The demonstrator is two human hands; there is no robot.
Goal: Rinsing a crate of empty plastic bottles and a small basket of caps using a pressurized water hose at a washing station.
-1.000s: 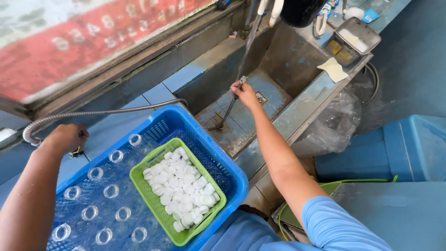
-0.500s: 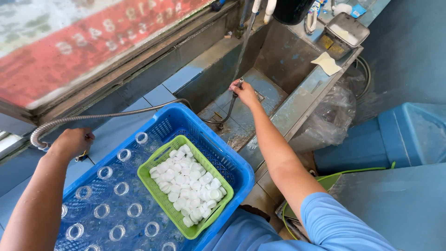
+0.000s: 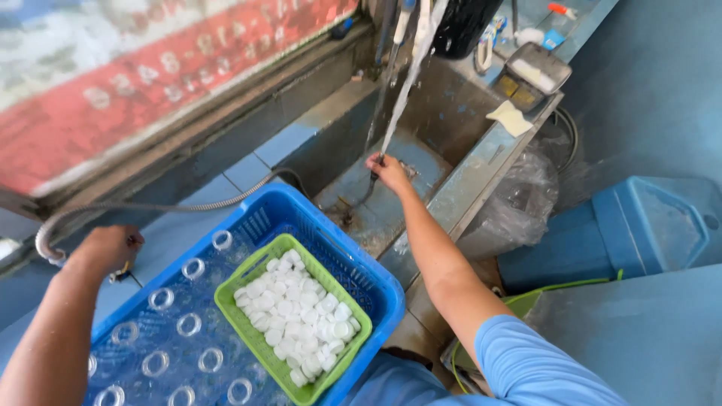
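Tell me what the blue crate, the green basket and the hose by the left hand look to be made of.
Blue crate: moulded plastic, slightly glossy, judging by its slotted lattice walls. Green basket: thinner plastic with a fine mesh wall, holding white caps that also look plastic. Hose: probably ribbed, flexible metal, going by its dull silver sheen; it runs to the left hand.

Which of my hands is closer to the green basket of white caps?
Left. The left hand is beside the blue crate's far corner, fairly near the green basket. The right hand is farther off, in the sink.
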